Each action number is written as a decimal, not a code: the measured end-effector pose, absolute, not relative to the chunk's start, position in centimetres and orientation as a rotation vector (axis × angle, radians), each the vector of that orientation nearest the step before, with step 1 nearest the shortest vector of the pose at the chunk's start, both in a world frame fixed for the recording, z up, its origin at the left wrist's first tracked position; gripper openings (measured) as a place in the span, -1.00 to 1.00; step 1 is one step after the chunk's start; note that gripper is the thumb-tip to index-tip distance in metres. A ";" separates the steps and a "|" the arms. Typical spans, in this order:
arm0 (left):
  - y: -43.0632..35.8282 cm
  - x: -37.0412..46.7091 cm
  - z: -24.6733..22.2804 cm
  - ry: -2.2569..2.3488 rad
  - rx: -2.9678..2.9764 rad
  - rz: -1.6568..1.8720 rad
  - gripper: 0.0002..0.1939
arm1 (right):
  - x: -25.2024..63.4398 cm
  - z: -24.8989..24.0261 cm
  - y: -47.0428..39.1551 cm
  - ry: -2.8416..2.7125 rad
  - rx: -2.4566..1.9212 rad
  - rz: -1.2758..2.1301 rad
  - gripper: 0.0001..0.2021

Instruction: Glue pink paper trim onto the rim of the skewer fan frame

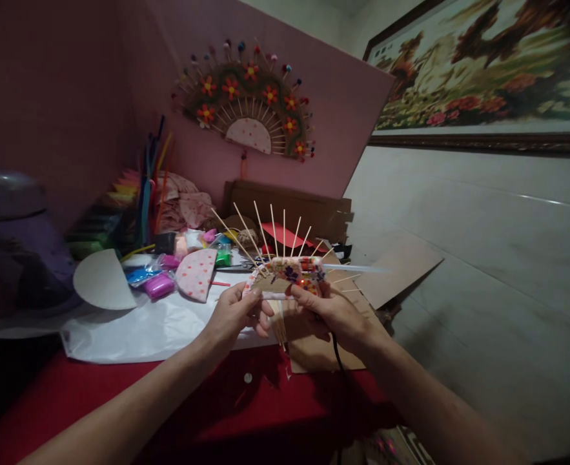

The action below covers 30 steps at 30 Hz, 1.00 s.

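A small half-round cardboard piece with patterned cloth at its edge is held up at the centre. Several thin wooden sticks fan out from its curved side. My left hand pinches its lower left corner. At its right end my right hand grips the piece, and a glue gun with a clear glue stick pointing right is at that hand. A black cord hangs below. How the right fingers share the gun and the piece is partly hidden.
Half-round pieces, one white and one dotted, lie left beside clay packets. White sheet and cardboard cover parts of the red table. A finished flowered fan hangs behind.
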State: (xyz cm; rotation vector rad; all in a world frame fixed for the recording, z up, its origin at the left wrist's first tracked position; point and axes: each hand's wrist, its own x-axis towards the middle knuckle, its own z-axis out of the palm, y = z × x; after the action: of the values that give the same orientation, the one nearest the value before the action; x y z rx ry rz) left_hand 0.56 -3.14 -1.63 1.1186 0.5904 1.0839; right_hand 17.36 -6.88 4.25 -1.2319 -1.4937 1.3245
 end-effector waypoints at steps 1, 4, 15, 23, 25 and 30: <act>-3.1 0.5 -1.7 0.590 1.118 1.085 -0.80 | 17.4 4.2 -6.9 -1.494 -1.246 1.325 -0.68; -3.1 0.5 -1.6 0.610 1.123 1.089 -0.79 | 17.4 4.0 -6.8 -1.466 -1.249 1.325 -0.69; -2.9 0.3 -1.3 0.649 1.105 1.125 -0.79 | 19.2 3.7 -7.6 -1.434 -1.133 1.278 -0.71; -2.5 -0.6 0.1 0.734 1.019 1.492 -0.83 | 25.5 1.0 -9.5 -1.705 -1.532 0.666 -0.63; -2.4 -0.7 0.3 0.727 0.988 1.545 -0.85 | 26.6 -0.2 -9.0 -1.933 -1.676 0.379 -0.66; -2.6 -0.6 0.3 0.728 0.984 1.532 -0.84 | 27.9 -2.5 -7.0 -2.257 -1.823 -0.015 -0.50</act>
State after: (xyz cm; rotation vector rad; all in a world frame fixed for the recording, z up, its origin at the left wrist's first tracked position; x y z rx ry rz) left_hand -0.62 -2.59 0.33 0.9838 0.7276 1.5319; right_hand 27.87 -7.04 -2.54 -1.8232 -2.2567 -0.0151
